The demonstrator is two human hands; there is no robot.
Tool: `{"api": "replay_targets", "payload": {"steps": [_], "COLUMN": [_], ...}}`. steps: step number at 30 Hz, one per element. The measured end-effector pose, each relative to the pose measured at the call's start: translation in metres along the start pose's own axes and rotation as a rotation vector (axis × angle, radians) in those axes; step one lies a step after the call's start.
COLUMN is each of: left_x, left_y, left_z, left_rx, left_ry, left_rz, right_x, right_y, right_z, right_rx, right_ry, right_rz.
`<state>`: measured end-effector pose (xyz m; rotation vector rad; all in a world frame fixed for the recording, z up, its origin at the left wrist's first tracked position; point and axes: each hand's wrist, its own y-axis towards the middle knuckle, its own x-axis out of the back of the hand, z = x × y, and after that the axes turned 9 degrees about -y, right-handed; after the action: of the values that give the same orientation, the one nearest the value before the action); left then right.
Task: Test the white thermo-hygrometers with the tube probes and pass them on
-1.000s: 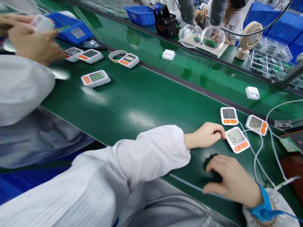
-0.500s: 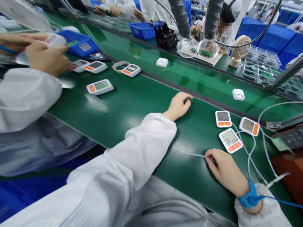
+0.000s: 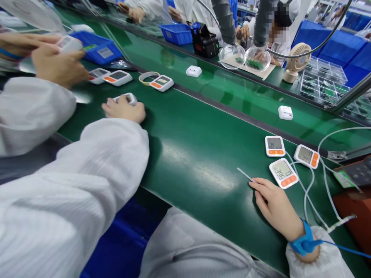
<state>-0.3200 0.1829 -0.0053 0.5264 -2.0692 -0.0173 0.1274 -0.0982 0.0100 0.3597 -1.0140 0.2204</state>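
My left hand (image 3: 124,110) is stretched far left and closes over a white monitor unit (image 3: 129,97) on the green belt (image 3: 188,143). My right hand (image 3: 275,204) rests on the belt near the front edge, fingers pinched on a thin clear tube (image 3: 245,174). Just beyond it lie three white monitors with orange buttons and lit screens: the nearest (image 3: 283,173), one behind it (image 3: 274,146) and one to the right (image 3: 306,156), with tubes attached. A blue strap (image 3: 304,241) circles my right wrist.
A co-worker's hands (image 3: 55,61) at far left hold a device; more monitors (image 3: 117,77) (image 3: 162,82) and a tape ring (image 3: 147,77) lie near them. Small white boxes (image 3: 193,71) (image 3: 285,112) sit on the far belt. Blue bins, a fan (image 3: 295,58), component trays and other workers are behind.
My left hand swept from beside the nearest monitor leftward across the belt and now covers the lone monitor at left. My right hand has closed on the thin tube and lifted its end.
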Motion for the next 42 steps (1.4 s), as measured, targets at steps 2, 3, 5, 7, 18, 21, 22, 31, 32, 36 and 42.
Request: {"api": "replay_targets", "payload": {"steps": [2,3,5,7,18,21,22,31,32,36,42], "left_x": [0.004,0.004,0.003,-0.004,-0.058,-0.068,-0.071,-0.078,-0.076,-0.062,-0.045], "left_y": [0.003,0.002,-0.008,-0.027,-0.18,-0.2,-0.204,-0.204,-0.202,-0.212,-0.246], "left_z": [-0.004,-0.009,-0.023,-0.039,-0.162,-0.193,-0.202,-0.226,-0.225,-0.227,-0.226], "left_rx": [0.122,0.157,0.119,0.003,-0.808,-0.828,-0.814,-0.388,-0.223,0.228,0.298], "left_ry": [0.026,0.025,0.018,0.004,-0.422,-0.465,-0.482,-1.082,-1.203,-1.507,-1.469], "left_rz": [-0.018,-0.039,-0.021,-0.011,0.385,0.472,0.492,0.649,0.738,1.337,1.817], "right_x": [-0.001,-0.001,-0.001,-0.001,0.006,0.007,0.007,0.015,0.018,0.021,0.01], "right_y": [0.0,0.001,0.001,0.001,-0.002,-0.003,-0.004,-0.004,-0.003,-0.006,-0.012], "right_z": [0.0,0.001,0.002,0.003,0.012,0.01,0.009,0.008,0.009,0.007,0.003], "right_rx": [0.006,0.007,-0.002,-0.022,0.015,-0.017,-0.037,-0.112,-0.098,-0.007,-0.106], "right_ry": [0.004,0.009,0.034,0.066,-0.027,0.001,0.014,-0.042,-0.063,-0.098,0.021], "right_rz": [0.001,0.001,-0.009,-0.019,-0.229,-0.218,-0.232,-0.428,-0.423,-0.362,-0.345]}}
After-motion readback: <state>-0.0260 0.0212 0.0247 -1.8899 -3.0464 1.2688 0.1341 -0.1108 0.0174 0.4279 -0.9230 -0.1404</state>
